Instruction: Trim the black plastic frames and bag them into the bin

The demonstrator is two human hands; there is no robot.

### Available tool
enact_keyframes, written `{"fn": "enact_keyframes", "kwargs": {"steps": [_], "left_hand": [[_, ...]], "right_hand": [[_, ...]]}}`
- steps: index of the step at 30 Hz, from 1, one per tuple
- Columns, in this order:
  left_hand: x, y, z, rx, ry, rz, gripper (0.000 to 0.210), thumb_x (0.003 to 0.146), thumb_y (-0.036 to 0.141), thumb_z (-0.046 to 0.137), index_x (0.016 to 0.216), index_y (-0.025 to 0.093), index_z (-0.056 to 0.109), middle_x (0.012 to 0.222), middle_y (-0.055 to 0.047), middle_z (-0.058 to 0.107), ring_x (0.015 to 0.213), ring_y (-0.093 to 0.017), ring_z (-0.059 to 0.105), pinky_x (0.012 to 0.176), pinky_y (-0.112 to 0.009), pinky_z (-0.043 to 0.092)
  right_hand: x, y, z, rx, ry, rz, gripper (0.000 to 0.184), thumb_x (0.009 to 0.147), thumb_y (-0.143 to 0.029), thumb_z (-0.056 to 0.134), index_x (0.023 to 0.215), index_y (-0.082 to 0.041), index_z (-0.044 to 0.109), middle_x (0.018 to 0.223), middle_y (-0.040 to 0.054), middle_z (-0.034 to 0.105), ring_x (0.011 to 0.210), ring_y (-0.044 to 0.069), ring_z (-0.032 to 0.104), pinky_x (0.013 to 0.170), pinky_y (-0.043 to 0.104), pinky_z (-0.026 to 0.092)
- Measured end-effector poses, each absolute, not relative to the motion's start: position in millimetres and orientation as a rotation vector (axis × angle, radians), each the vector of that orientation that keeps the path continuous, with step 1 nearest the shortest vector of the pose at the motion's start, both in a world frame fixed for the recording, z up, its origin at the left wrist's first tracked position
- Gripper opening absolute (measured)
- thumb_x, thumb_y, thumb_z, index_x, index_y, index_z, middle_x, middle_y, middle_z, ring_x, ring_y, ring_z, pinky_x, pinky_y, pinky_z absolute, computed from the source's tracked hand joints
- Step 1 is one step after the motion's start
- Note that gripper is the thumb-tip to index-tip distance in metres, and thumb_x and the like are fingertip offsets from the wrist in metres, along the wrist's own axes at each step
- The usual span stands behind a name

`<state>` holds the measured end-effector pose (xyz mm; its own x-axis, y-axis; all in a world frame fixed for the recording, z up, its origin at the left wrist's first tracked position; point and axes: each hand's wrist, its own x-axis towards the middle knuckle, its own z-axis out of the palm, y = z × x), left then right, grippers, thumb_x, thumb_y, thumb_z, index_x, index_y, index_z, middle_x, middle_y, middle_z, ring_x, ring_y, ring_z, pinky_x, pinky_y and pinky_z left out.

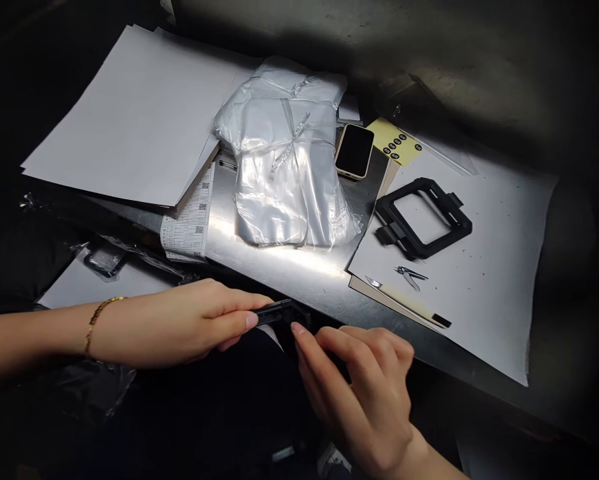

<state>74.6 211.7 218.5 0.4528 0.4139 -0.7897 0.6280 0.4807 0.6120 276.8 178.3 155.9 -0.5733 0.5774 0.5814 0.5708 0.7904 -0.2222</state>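
Observation:
My left hand [204, 323] is closed on one end of a black plastic frame [282, 311], thumb on top and fingers beneath. At the frame's other end, my right hand [364, 387] has its thumb and fingers bent around the edge; the lower part of the piece is lost in shadow. Both hands are in front of the metal table's near edge. A similar black frame [424, 217] lies flat on white sheets to the right. Near it are small nippers [411, 275] and a craft knife [409, 301] with a pale handle.
Tied clear plastic bags [289, 173] lie mid-table, beside a phone-like device [355, 151]. A stack of white sheets [139, 113] is at the left, with printed labels [192, 220] under it. A yellow sticker sheet [394, 141] touches the white paper [499, 267] at the right.

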Motion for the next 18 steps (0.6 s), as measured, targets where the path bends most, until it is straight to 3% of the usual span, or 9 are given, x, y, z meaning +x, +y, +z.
{"fn": "enact_keyframes", "kwargs": {"steps": [10, 15, 18], "left_hand": [[77.3, 214.5, 222.7, 1.121, 1.151, -0.19, 0.034, 0.087, 0.036, 0.031, 0.112, 0.024, 0.05, 0.058, 0.006, 0.037, 0.044, -0.005, 0.029, 0.038, -0.015, 0.024], [76.1, 214.8, 217.4, 1.115, 1.133, -0.16, 0.032, 0.086, 0.033, 0.031, 0.108, 0.021, 0.052, 0.058, 0.006, 0.037, 0.043, -0.005, 0.028, 0.038, -0.015, 0.023], [74.7, 214.6, 217.8, 1.096, 1.155, -0.16, 0.033, 0.086, 0.036, 0.031, 0.107, 0.02, 0.051, 0.059, 0.006, 0.037, 0.043, -0.005, 0.028, 0.038, -0.015, 0.022]], "right_hand": [[259.5, 187.2, 162.4, -0.953, -2.436, -0.045, 0.012, 0.072, -0.003, 0.05, 0.071, -0.007, 0.061, 0.062, 0.0063, 0.057, 0.06, 0.016, 0.046, 0.057, 0.033, 0.031], [255.8, 188.5, 159.2, -0.921, -2.516, -0.142, 0.01, 0.071, -0.002, 0.051, 0.072, -0.007, 0.06, 0.061, 0.006, 0.056, 0.06, 0.017, 0.043, 0.056, 0.033, 0.029], [261.2, 186.6, 162.7, -0.813, -2.487, 0.049, 0.007, 0.071, -0.005, 0.053, 0.066, -0.009, 0.056, 0.059, 0.0042, 0.052, 0.059, 0.015, 0.041, 0.055, 0.033, 0.031]]}}
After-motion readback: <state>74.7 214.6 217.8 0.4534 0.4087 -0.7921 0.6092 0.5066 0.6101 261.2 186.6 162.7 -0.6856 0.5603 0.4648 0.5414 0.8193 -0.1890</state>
